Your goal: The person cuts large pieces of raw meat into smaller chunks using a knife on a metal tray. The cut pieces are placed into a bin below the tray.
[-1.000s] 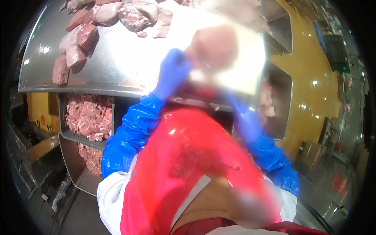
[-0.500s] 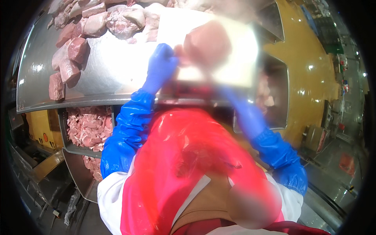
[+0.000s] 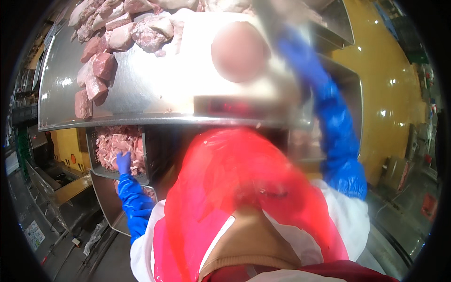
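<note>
My left hand [image 3: 123, 162], in a blue glove, reaches down to the left with its fingers apart over pale pink meat trimmings [image 3: 110, 143] in a dark crate [image 3: 146, 162]. I see nothing held in it. At the upper right, my right hand [image 3: 300, 54] is smeared by motion beside the white cutting board [image 3: 199, 61]. A long, dark, blade-like tool [image 3: 268, 16] runs from its fingers toward the top edge; its details are blurred. A round, pink piece of meat [image 3: 239, 51] lies on the board, also blurred.
Several meat chunks [image 3: 96, 87] line the left of the steel table [image 3: 58, 101], with larger cuts [image 3: 150, 33] behind. A dark panel with red lit figures [image 3: 230, 107] sits below the board. Metal bins stand right [image 3: 361, 94] and lower left [image 3: 110, 207].
My left hand has left the meat on the board and moved down-left to the crate. My right hand has swung up and away from the board's near edge to its far right.
</note>
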A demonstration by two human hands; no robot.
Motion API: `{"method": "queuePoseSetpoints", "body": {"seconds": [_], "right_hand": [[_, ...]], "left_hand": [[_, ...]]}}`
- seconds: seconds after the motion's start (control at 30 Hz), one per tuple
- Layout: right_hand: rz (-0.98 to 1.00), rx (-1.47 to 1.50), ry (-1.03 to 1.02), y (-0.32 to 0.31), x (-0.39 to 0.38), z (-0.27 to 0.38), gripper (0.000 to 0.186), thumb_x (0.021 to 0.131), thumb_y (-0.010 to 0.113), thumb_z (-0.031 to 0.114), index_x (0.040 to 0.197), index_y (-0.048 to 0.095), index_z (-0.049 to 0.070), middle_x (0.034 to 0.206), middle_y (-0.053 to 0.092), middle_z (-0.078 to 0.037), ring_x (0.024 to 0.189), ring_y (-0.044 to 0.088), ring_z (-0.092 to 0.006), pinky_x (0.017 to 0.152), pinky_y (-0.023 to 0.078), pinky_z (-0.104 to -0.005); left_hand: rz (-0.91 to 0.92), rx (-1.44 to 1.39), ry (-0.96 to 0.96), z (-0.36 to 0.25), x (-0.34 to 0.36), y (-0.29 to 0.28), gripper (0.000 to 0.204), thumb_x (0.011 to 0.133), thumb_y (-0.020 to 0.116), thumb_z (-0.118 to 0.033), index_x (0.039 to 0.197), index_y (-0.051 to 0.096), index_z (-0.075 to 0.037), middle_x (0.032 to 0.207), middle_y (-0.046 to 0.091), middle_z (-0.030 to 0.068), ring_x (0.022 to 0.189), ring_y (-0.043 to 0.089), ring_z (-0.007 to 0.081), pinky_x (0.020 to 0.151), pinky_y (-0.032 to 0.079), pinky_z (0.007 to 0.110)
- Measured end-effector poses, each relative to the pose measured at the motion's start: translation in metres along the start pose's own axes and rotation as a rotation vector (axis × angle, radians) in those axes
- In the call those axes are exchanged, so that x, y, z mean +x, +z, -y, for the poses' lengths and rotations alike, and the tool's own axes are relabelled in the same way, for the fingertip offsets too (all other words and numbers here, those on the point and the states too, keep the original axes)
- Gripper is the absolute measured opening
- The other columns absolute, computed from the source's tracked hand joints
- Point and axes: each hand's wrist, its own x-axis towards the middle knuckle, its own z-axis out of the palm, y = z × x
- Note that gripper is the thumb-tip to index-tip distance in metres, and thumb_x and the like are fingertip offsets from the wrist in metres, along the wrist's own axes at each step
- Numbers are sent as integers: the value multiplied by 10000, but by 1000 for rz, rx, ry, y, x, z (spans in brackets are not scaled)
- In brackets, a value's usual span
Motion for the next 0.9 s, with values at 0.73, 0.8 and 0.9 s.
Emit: {"method": "queuePoseSetpoints", "body": {"seconds": [0.73,0.8,0.9], "right_hand": [[6,-196,-102,77,-100,-39,595,1017,568,85,1581,382,50,770,665,-90,683,590,-97,634,518,-314],[41,-284,-143,83,-95,-18,598,1015,557,107,1581,376,45,713,645,-137,674,598,-118,637,515,-348],[-7,-237,-191,105,-53,17,615,1023,530,155,1594,329,53,723,639,-236,645,651,-244,624,518,-423]], "left_hand": [[-320,-837,984,-461,6,-71,260,871,760,-97,1130,746,-83,1134,723,135,1124,673,331,1000,523,443],[-257,-890,817,-430,-22,-71,158,857,758,-68,1015,754,-79,1046,727,106,1041,694,294,912,546,404],[-334,-972,806,-443,-23,-107,164,859,750,-52,1022,747,-77,999,717,94,965,685,274,851,538,387]]}}
